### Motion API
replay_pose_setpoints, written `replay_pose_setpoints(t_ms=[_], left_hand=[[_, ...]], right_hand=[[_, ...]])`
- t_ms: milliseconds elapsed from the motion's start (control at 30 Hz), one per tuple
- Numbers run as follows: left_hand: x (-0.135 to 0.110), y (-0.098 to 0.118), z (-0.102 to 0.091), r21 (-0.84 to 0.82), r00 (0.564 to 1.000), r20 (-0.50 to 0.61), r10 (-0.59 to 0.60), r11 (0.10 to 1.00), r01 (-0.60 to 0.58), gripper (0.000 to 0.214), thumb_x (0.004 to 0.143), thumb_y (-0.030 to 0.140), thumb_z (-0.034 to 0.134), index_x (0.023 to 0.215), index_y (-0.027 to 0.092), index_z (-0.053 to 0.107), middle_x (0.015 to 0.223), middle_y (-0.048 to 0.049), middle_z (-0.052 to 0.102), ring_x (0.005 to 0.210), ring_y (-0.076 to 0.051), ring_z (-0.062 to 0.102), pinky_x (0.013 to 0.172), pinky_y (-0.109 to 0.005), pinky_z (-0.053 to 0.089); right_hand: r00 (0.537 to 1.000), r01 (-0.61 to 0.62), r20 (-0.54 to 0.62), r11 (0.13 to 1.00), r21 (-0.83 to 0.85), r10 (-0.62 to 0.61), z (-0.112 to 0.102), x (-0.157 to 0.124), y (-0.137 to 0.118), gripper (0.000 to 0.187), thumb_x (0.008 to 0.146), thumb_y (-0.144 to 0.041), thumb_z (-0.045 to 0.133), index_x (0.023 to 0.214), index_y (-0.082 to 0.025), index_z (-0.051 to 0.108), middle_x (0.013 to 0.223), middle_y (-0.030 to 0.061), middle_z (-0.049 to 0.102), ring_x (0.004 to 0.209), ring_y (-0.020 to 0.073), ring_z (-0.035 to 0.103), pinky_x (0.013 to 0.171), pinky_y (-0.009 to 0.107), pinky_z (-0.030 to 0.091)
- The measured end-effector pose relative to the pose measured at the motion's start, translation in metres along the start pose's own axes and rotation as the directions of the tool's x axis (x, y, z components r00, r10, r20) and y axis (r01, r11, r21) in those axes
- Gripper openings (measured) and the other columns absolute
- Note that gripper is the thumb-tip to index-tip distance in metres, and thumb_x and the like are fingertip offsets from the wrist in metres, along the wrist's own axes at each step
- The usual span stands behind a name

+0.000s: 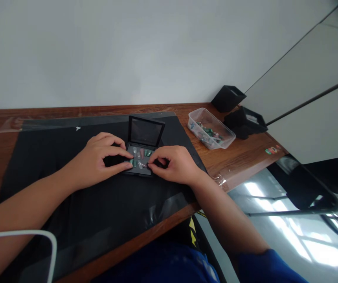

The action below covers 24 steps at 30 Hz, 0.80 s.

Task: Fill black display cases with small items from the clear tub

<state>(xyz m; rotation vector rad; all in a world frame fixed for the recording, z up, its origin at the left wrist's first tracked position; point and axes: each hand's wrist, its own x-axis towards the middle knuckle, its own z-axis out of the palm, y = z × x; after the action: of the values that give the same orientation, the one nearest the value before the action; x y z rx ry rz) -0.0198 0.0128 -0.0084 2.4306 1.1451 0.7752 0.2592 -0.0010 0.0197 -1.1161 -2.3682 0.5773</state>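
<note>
A shallow black case [139, 172] lies on the black mat with its windowed lid [146, 131] tilted up at the back. Several false nails sit in rows on its grey insert, among them a pink one [142, 153], green ones [147, 153] and clear ones. My left hand [102, 159] grips the case's left edge, thumb and index fingertips beside a green nail. At the front right of the insert, my right hand [171, 163] pinches a small false nail, mostly hidden by the fingertips.
A clear plastic tub [228, 140] of loose false nails stands to the right, near two black boxes [228, 98]. The black mat [104, 212] covers the wooden table. A white scrap [78, 128] lies at the back left; a white cable [51, 239] crosses the lower left.
</note>
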Motion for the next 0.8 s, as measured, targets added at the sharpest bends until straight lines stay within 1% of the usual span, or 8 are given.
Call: replay_pose_setpoints(t_ms=[100, 233, 333, 467, 600, 800], left_hand=[[0.000, -0.001, 0.001, -0.002, 1.000, -0.001, -0.002, 1.000, 0.002, 0.031, 0.092, 0.062, 0.069, 0.100, 0.036, 0.084, 0.108, -0.0046, 0.071, 0.107, -0.029, 0.060, 0.100, -0.048, 0.043], [0.000, -0.001, 0.001, -0.001, 1.000, -0.007, 0.003, 1.000, -0.003, 0.033, 0.092, 0.062, 0.068, 0.099, 0.035, 0.084, 0.107, -0.0052, 0.070, 0.107, -0.030, 0.060, 0.100, -0.048, 0.043], [0.000, -0.001, 0.002, 0.003, 1.000, -0.006, 0.004, 1.000, -0.003, 0.034, 0.092, 0.062, 0.068, 0.099, 0.034, 0.084, 0.108, -0.0053, 0.070, 0.107, -0.029, 0.060, 0.100, -0.047, 0.043], [0.000, -0.001, 0.001, 0.015, 1.000, 0.005, -0.001, 1.000, 0.001, 0.036, 0.092, 0.064, 0.067, 0.099, 0.034, 0.084, 0.108, -0.0049, 0.070, 0.108, -0.029, 0.059, 0.099, -0.046, 0.043], [0.000, -0.001, 0.001, 0.017, 1.000, 0.014, -0.005, 1.000, 0.004, 0.036, 0.093, 0.064, 0.066, 0.100, 0.034, 0.083, 0.108, -0.0047, 0.070, 0.108, -0.029, 0.059, 0.099, -0.047, 0.042], [-0.001, -0.002, 0.000, 0.023, 0.999, 0.021, -0.024, 0.999, 0.024, 0.034, 0.092, 0.064, 0.065, 0.100, 0.036, 0.083, 0.109, -0.0041, 0.070, 0.110, -0.030, 0.058, 0.101, -0.047, 0.042]], right_hand=[[1.000, -0.002, 0.004, 1.000, 0.001, 0.002, 0.000, 0.000, 0.000, 0.005, 0.086, -0.023, 0.075, 0.090, -0.021, 0.077, 0.065, -0.0061, 0.059, 0.061, 0.0080, 0.054, 0.062, 0.024, 0.032], [1.000, 0.011, 0.015, 0.999, 0.031, -0.012, 0.001, 0.000, -0.001, 0.011, 0.085, -0.025, 0.077, 0.096, -0.022, 0.078, 0.064, -0.0074, 0.059, 0.060, 0.0072, 0.054, 0.062, 0.023, 0.032], [0.999, -0.009, 0.034, 1.000, 0.028, 0.008, 0.003, 0.001, -0.003, 0.009, 0.086, -0.028, 0.079, 0.092, -0.021, 0.078, 0.063, -0.0073, 0.058, 0.059, 0.0071, 0.054, 0.062, 0.023, 0.031], [0.997, -0.068, 0.044, 0.998, 0.009, 0.068, 0.006, 0.004, -0.007, 0.013, 0.087, -0.035, 0.079, 0.090, -0.022, 0.078, 0.062, -0.0071, 0.058, 0.059, 0.0075, 0.054, 0.062, 0.024, 0.030], [0.992, -0.106, 0.062, 0.994, -0.032, 0.108, 0.007, 0.005, -0.011, 0.015, 0.089, -0.037, 0.077, 0.087, -0.021, 0.075, 0.061, -0.0071, 0.057, 0.058, 0.0079, 0.051, 0.062, 0.025, 0.028], [0.993, -0.098, 0.059, 0.993, -0.066, 0.102, 0.008, 0.005, -0.013, 0.015, 0.091, -0.034, 0.071, 0.083, -0.021, 0.071, 0.061, -0.0064, 0.057, 0.058, 0.0086, 0.051, 0.063, 0.025, 0.027]])
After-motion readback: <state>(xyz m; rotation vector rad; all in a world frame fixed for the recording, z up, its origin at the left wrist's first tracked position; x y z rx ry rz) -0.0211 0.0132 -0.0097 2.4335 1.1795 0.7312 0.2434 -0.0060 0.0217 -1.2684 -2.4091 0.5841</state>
